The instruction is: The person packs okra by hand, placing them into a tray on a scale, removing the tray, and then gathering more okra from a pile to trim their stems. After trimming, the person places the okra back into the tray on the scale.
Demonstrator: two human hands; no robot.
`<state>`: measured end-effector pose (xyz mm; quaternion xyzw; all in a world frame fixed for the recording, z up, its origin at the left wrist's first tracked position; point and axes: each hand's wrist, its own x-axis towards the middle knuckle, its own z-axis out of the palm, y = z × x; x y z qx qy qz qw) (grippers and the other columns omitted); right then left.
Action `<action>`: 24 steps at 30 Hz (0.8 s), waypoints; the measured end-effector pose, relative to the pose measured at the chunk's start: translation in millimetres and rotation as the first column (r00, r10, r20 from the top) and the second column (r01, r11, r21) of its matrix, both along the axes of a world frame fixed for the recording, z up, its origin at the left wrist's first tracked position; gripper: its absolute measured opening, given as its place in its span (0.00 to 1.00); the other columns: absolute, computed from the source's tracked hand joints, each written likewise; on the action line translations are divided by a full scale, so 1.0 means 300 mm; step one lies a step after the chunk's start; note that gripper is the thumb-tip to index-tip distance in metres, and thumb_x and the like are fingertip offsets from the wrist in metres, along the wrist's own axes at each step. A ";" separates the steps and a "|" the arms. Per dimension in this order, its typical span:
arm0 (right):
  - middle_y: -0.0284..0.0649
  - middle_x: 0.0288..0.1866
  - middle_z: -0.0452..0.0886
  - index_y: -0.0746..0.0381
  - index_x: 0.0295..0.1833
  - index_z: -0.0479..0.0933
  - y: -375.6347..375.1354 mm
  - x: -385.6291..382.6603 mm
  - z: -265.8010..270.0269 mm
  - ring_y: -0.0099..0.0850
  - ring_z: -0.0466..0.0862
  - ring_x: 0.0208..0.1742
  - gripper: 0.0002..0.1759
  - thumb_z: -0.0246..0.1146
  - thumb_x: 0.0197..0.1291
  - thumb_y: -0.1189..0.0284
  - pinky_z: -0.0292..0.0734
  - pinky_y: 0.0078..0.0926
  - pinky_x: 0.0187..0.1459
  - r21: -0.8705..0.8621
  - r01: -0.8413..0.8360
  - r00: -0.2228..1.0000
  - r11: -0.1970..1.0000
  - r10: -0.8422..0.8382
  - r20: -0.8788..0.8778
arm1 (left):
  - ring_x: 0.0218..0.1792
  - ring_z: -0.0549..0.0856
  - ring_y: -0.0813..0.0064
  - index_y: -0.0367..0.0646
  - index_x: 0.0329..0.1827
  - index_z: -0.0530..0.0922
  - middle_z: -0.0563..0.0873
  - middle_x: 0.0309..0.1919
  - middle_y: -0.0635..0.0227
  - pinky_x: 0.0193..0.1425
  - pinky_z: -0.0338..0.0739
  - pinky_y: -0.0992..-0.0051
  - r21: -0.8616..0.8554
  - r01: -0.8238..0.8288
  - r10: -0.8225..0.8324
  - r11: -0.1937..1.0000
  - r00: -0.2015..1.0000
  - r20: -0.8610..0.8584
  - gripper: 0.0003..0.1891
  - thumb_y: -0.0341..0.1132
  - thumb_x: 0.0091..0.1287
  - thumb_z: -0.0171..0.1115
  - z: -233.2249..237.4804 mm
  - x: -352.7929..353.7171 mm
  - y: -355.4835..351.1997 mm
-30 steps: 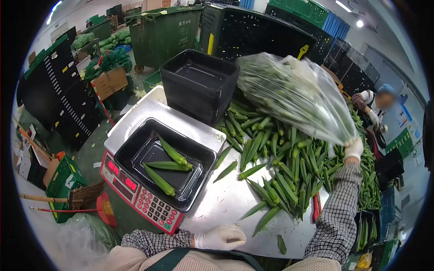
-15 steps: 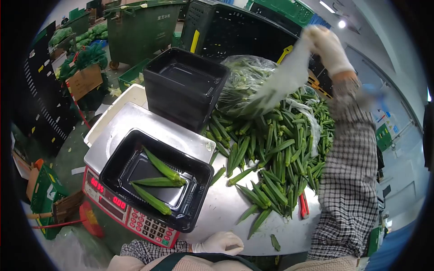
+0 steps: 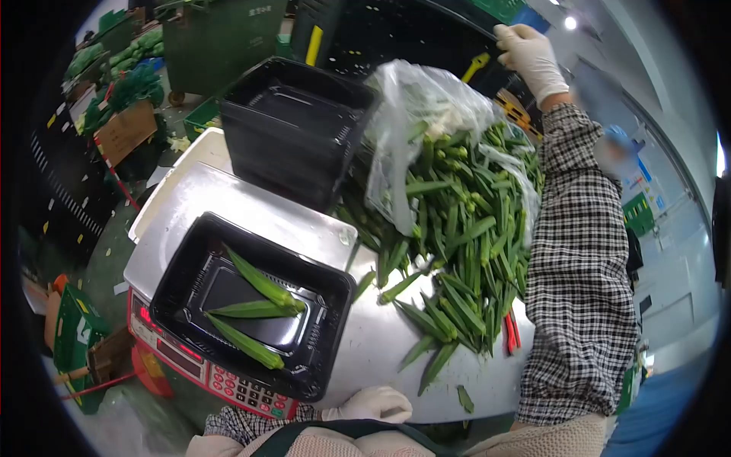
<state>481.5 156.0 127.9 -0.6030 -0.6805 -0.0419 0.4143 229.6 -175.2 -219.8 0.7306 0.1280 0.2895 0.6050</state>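
My right hand, in a white glove, is raised at the upper right. Its fingers are bent and a little apart, with nothing visible in them. Below and to its left, a clear plastic bag hangs over a heap of okra. At the table's near edge rests my gloved left hand, its fingers curled in, with nothing seen in it. Beside it, a black plastic tray holds three okra pods and sits tilted on the steel pan of a red digital scale.
A stack of black trays stands behind the scale. A red-handled tool lies at the right of the heap on the metal table. Farther back are a large green bin, a cardboard piece and a dark crate.
My right hand has let go of the plastic bag and moved up slightly. The bag has dropped onto the okra, its mouth hanging over the heap. My left hand stays at the edge.
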 end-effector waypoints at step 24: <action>0.39 0.44 0.79 0.68 0.48 0.72 -0.853 0.136 -0.666 0.25 0.80 0.38 0.11 0.57 0.59 0.78 0.75 0.20 0.42 -0.063 0.011 0.954 0.998 -0.030 -0.299 | 0.40 0.83 0.67 0.32 0.43 0.77 0.84 0.39 0.54 0.49 0.77 0.68 -0.831 0.000 0.196 0.557 0.972 0.131 0.20 0.44 0.71 0.48 0.058 0.073 -0.038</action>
